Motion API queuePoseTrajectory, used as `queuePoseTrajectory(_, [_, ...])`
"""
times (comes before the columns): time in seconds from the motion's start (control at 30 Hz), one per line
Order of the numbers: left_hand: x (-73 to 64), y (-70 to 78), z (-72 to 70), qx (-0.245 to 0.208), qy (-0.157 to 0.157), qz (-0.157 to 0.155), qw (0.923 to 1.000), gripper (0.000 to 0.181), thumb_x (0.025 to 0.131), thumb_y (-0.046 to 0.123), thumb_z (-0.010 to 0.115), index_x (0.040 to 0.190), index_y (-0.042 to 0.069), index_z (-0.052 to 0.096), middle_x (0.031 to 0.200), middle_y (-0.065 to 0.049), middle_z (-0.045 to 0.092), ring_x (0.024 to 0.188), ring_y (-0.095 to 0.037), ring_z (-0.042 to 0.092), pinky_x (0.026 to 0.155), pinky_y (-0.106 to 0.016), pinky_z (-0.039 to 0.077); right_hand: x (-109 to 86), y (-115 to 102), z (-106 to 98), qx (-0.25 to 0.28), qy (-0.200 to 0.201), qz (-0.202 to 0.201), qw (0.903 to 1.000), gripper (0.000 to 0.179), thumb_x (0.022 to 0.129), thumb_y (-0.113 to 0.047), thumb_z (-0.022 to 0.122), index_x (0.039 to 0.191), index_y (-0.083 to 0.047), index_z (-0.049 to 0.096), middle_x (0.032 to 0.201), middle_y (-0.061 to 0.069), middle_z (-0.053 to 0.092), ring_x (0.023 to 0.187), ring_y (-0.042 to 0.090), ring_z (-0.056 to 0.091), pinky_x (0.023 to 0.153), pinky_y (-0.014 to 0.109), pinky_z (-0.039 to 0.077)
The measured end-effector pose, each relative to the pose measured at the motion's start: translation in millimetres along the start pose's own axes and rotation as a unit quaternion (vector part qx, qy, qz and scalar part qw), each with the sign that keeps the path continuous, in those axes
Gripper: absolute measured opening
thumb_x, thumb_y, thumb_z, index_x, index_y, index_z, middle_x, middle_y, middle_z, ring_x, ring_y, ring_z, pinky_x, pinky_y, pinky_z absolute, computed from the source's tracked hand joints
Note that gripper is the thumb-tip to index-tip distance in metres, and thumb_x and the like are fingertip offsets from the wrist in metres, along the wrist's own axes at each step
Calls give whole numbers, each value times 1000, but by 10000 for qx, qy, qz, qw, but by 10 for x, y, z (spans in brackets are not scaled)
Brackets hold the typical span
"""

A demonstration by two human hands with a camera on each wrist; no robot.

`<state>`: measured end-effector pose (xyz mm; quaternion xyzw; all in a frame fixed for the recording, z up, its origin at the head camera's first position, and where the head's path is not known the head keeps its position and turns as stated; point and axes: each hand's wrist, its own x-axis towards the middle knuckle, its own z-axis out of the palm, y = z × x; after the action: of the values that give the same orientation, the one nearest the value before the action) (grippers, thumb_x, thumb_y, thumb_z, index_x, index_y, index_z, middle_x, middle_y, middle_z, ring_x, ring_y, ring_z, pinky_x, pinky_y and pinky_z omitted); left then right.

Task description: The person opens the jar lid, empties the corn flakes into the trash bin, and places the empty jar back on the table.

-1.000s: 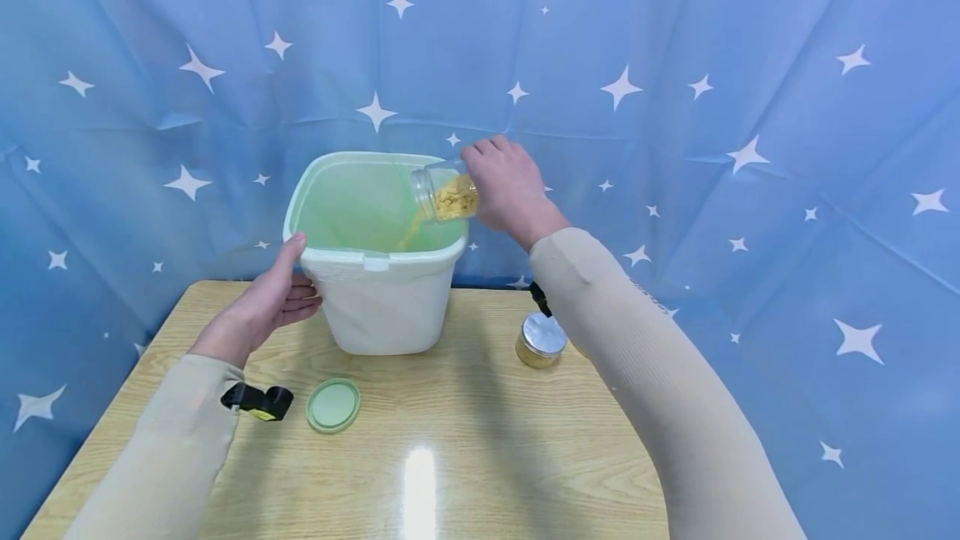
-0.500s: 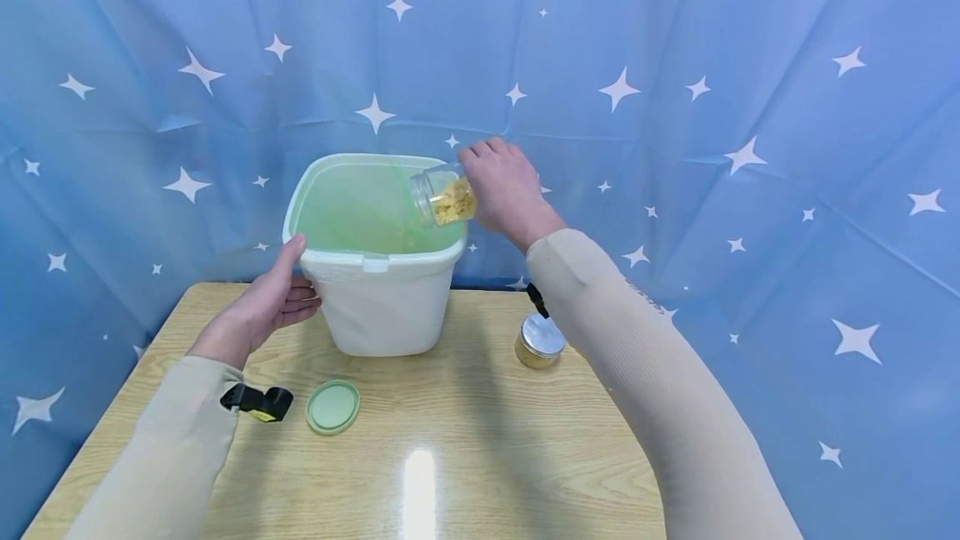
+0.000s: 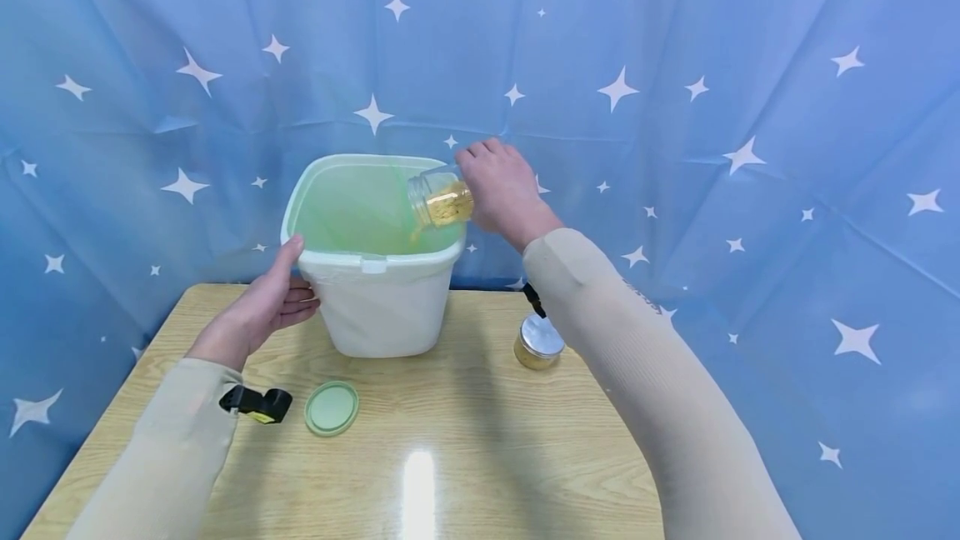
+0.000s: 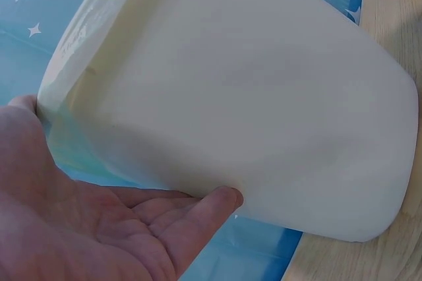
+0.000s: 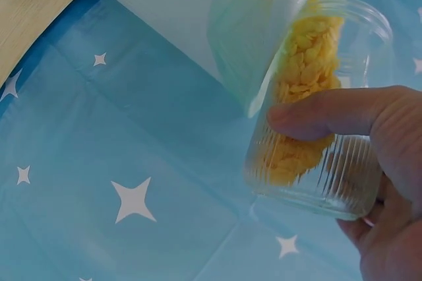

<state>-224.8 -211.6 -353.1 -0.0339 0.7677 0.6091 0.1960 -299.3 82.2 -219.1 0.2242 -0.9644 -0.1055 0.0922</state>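
Observation:
A white trash bin (image 3: 378,311), lined with a thin green bag (image 3: 337,207), stands at the back of the table. My left hand (image 3: 258,307) holds its left side, thumb at the rim and fingers against the wall below. Over the bin's right side, my right hand (image 3: 504,190) grips a ribbed glass jar (image 5: 359,175), tipped with its open mouth toward the bin's inside. Yellow flakes (image 5: 306,63) lie along the jar's lower side, and a few drop from its mouth into the bin. The bin's bottom is hidden in the head view.
A round green lid (image 3: 332,408) lies on the wooden table (image 3: 480,440) in front of the bin. To the right stands a jar with a silver lid (image 3: 538,340), close to my right sleeve. A blue star-patterned curtain (image 3: 675,40) hangs behind.
A longer stream of flakes fell one second ago; half a second ago it had thinned, and now a short fall shows at the jar's mouth. Both hands have stayed nearly in place.

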Motion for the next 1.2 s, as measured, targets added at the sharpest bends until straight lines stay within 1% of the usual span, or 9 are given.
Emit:
queuePoseTrajectory(0.3, [-3,7,9,-45,30,9,10000,113,86,84,11,153,-7,6,156,-35,19,144,-43,29,119,-49,30,0,-18,-32,-56,-92,1,9999,66,85,-9,70,145,-10,42,145,8,49,138,28,39,121,41,30])
queuePoseTrajectory(0.53, [-10,12,16,-21,33,5,10000,113,86,83,11,153,-8,7,155,-35,19,144,-44,29,119,-49,30,-9,-21,-34,-62,-16,-29,10000,65,84,-11,70,144,-9,42,143,8,50,135,27,41,120,40,31])
queuePoseTrajectory(0.63, [-14,16,18,-12,27,-5,10000,113,86,83,11,153,-8,7,155,-35,19,143,-44,30,119,-49,31,-11,-20,-42,-75,-29,-43,10000,66,85,-11,70,144,-9,42,144,9,49,136,27,40,120,41,31])
queuePoseTrajectory(0.87, [-17,20,19,29,23,12,10000,114,86,84,10,153,-9,7,155,-35,19,144,-44,29,119,-49,30,-3,-12,-51,-138,-61,-29,9999,66,84,-7,68,144,-9,41,144,9,49,137,28,39,120,41,31])
queuePoseTrajectory(0.97, [-17,18,18,41,30,10,10000,114,86,84,10,153,-9,7,155,-35,19,144,-44,29,119,-49,30,-3,-19,-50,-191,-88,-39,9998,67,85,-9,69,145,-9,41,144,9,49,136,28,39,120,41,31])
queuePoseTrajectory(1.2, [-4,8,10,-6,10,-2,10000,113,86,84,10,153,-7,5,155,-35,18,144,-44,29,119,-49,30,-13,-26,-45,-241,17,-30,9997,66,84,-11,71,143,-9,43,142,8,50,134,27,41,119,40,33])
